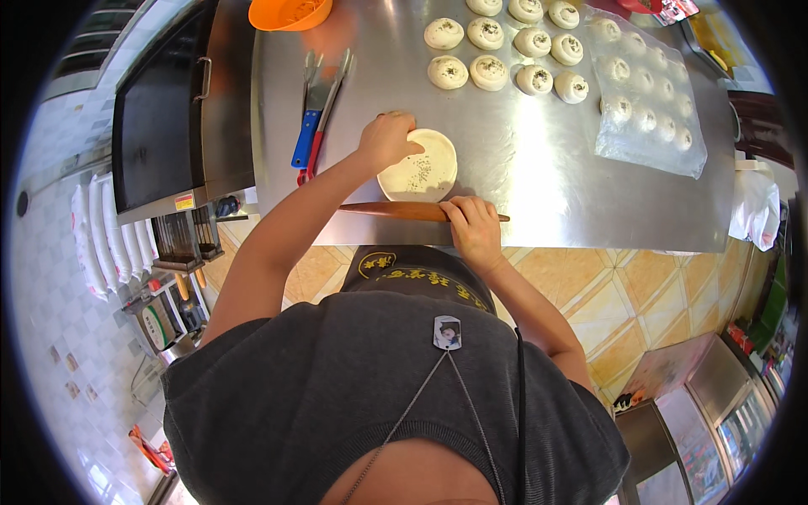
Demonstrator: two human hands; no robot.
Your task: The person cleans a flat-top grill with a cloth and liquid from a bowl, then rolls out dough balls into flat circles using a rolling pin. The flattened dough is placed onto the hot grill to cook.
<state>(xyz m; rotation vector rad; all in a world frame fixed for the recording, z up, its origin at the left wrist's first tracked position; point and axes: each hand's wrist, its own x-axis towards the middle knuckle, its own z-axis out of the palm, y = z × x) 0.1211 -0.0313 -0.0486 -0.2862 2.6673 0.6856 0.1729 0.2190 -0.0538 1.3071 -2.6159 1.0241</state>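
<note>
A flat, round piece of dough (pixel 427 157) lies on the steel table, sprinkled with dark specks at its middle and near edge. My left hand (pixel 389 139) is at its far left rim, thumb over the dough and the other fingers curled at the edge. Across the near side of the dough lies a wooden rolling pin (pixel 404 211), tapered at the ends. My right hand (pixel 476 229) is closed round the pin's right part, its tip sticking out beyond the fingers.
Several speckled dough buns (pixel 488 73) stand at the back of the steel table (pixel 362 109). More sit under a clear plastic sheet (pixel 652 156) on the right. Left are a blue-handled scraper (pixel 308 135), red-handled tongs (pixel 323 126) and an orange bowl (pixel 286 15).
</note>
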